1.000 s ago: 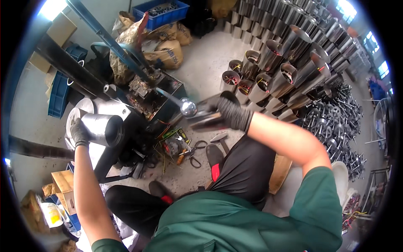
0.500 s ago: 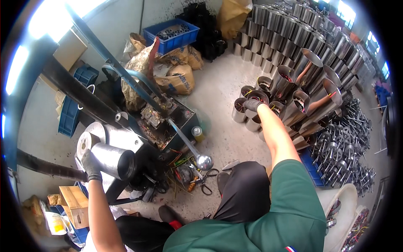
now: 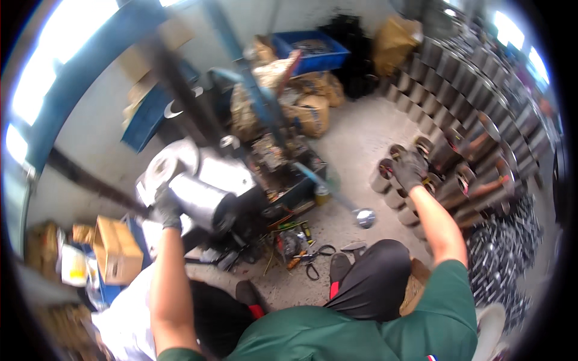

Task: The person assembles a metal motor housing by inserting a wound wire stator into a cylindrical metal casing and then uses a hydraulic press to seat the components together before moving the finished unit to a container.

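Left hand (image 3: 165, 207), gloved, is gripping a shiny metal cylinder (image 3: 201, 201) on the machine (image 3: 241, 180), fingers wrapped around it. Right hand (image 3: 409, 168), gloved, is reaching onto upright metal tubes (image 3: 385, 177) on the floor; finger spread unclear.

1. Left hand (image 3: 165, 207) on the metal cylinder (image 3: 201, 201), which sits on the machine (image 3: 241, 180) at left-centre.
2. Right hand (image 3: 409, 168) on top of the upright metal tubes (image 3: 394, 180) at right, well apart from the left hand.
3. More tubes in rows (image 3: 475, 90) behind and right of that cluster, running to the far right corner.
4. Lever with ball knob (image 3: 364, 218) sticks out from the machine toward the right, between machine and tubes.
5. Hand tools (image 3: 301, 249) on the floor (image 3: 355, 138) just in front of the machine.
6. Crate (image 3: 313, 51) and sacks (image 3: 316, 111) behind the machine.
7. Cardboard box (image 3: 117, 249) left of the left forearm.
8. Pile of small metal parts (image 3: 506, 253) on the floor right of the right arm.
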A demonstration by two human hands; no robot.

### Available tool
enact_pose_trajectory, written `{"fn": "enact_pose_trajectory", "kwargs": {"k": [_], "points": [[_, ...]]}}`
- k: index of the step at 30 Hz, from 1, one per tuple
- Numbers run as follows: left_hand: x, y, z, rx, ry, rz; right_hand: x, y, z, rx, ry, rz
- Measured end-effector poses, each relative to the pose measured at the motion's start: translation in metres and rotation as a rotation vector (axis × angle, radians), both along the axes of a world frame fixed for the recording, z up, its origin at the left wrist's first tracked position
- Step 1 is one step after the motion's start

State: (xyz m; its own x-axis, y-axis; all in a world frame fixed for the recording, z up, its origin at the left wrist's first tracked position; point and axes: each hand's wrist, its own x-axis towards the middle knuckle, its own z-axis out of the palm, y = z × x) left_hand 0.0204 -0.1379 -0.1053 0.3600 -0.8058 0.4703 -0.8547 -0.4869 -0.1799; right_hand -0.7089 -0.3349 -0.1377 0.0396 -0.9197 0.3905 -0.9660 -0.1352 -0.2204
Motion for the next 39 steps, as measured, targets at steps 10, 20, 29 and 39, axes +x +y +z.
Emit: {"fn": "enact_pose_trajectory", "kwargs": {"k": [10,20,29,39], "points": [[-0.058,0.022,0.031,-0.880,1.021,-0.118,0.244,0.180,0.124,1.003,-0.497,1.046],[-0.115,0.077,0.106,-0.997,2.724,0.266,0.456,0.212,0.139,1.620,-2.195,0.396],[-0.114,0.066,0.065,-1.013,2.661,0.152,0.482,0.227,0.144,1.192,-1.815,0.503],[-0.102,-0.024,0.066,-1.148,3.130,-0.819,0.513,0.138,0.205,-0.280,-0.089,1.175]]}}
